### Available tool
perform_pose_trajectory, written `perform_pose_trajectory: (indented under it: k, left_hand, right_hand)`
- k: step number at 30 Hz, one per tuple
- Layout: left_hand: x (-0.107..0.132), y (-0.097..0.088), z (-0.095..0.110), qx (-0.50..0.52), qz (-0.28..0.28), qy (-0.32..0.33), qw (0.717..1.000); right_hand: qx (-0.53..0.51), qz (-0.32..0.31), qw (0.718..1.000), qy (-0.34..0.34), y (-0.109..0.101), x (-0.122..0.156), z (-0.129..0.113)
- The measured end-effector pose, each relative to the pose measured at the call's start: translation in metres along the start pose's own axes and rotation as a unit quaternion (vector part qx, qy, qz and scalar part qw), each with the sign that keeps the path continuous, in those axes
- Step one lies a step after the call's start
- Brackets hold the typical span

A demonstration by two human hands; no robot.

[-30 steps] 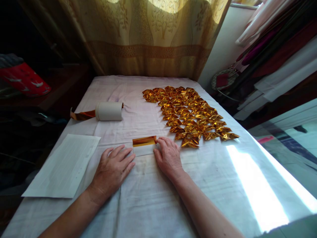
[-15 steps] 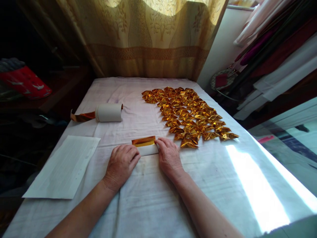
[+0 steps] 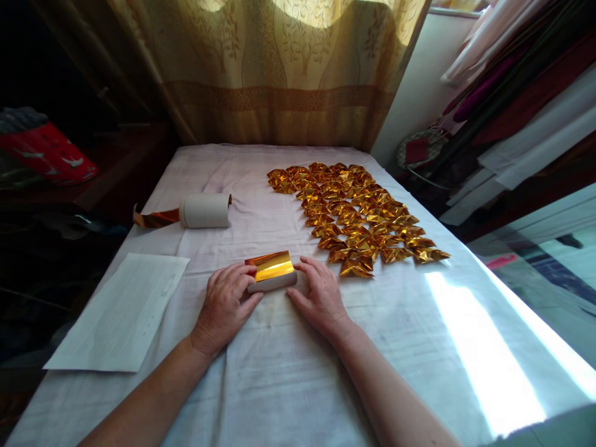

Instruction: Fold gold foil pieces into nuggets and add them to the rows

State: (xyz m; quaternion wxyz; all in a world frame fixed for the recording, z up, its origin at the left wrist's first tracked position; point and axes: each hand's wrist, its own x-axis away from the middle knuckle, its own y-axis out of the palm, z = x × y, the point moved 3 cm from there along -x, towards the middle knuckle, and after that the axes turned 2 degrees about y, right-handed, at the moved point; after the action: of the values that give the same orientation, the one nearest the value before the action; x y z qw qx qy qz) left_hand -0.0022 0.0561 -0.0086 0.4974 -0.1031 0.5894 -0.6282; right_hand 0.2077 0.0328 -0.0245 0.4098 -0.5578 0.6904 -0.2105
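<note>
A sheet of gold foil paper (image 3: 274,267) lies in front of me on the cloth, its near edge folded up so a pale strip shows at the front. My left hand (image 3: 226,304) pinches its left end, a finger on the gold face and the thumb at the front. At the right end, my right hand (image 3: 321,297) has thumb and fingers apart, with the thumb tip by the front corner. Beyond it, many folded gold foil pieces (image 3: 358,233) sit in rows.
The table (image 3: 279,385) has a pale cloth over it. On the left are a pale roll (image 3: 205,211) with gold foil trailing from it and a white paper sheet (image 3: 118,313). A red container (image 3: 51,155) stands at far left; a curtain (image 3: 279,81) hangs behind.
The foil paper's folded front has lifted into a raised shape, showing more gold on top. My right fingers have spread from its right end, and the left fingers have shifted onto the gold face.
</note>
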Motion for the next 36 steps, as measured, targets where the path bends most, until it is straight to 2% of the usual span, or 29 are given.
perform_pose_trajectory:
  k: [5,11,13,15,19,22,27,32,34,36]
  left_hand:
    - [0.002,0.001,0.001,0.008,-0.010,0.042,0.999]
    - [0.002,-0.002,0.003,0.039,0.025,0.067,0.997]
    - [0.002,-0.004,0.001,0.068,0.043,0.033,0.996]
    - [0.003,-0.007,-0.001,0.103,0.061,-0.039,0.992]
    - [0.005,-0.007,-0.004,0.189,0.035,-0.195,0.962]
    - [0.005,-0.006,-0.004,0.216,0.025,-0.224,0.950]
    - [0.002,-0.003,-0.005,0.129,0.028,-0.170,0.977]
    - [-0.001,-0.008,0.002,0.006,0.087,-0.058,0.995]
    - [0.000,-0.009,0.010,-0.004,0.063,0.009,0.998]
    - [0.003,-0.006,0.019,0.008,-0.002,0.080,0.997]
  right_hand:
    - [-0.012,0.011,1.000,-0.008,0.001,0.001,0.002]
    - [-0.023,0.030,0.998,-0.049,0.001,0.000,0.006]
    - [-0.043,0.038,0.996,-0.070,-0.002,-0.001,0.005]
    - [-0.069,0.038,0.993,-0.084,-0.006,-0.001,0.001]
    - [-0.135,0.025,0.987,-0.083,-0.011,-0.001,-0.010]
    - [-0.165,0.017,0.984,-0.068,-0.010,-0.001,-0.016]
    - [-0.094,0.032,0.995,-0.009,-0.005,0.001,-0.014]
    - [-0.013,0.035,0.998,0.054,0.001,0.001,-0.006]
    - [0.004,0.031,0.998,0.062,0.003,0.000,-0.004]
    - [0.012,0.028,0.998,0.059,0.004,0.000,-0.004]
